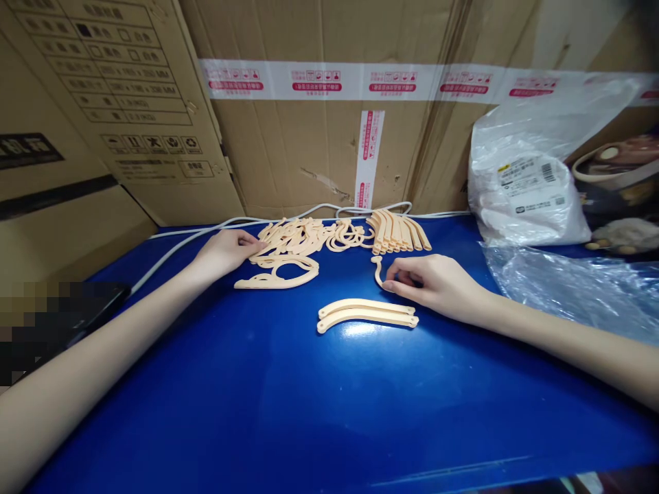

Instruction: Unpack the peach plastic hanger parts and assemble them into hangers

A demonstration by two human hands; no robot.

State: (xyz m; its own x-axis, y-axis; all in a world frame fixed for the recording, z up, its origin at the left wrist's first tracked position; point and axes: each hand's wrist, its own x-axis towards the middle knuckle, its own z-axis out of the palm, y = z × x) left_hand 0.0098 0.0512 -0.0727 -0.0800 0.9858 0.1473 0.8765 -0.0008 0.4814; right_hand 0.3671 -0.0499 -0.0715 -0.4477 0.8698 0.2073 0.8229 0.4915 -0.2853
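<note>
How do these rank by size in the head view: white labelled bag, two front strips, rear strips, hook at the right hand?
1. White labelled bag
2. Two front strips and rear strips: unsure, since the front ones sit nearer
3. Hook

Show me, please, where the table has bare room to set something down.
The table is bare between the two curved bars and its front edge. Its back is crowded: cream pieces by the left hand, stacked bars beyond the right hand.

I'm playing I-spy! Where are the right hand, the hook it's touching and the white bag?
Right hand point(443, 285): head view, its back.
Hook point(377, 272): head view, its thin stem.
White bag point(533, 184): head view, its labelled front.
</note>
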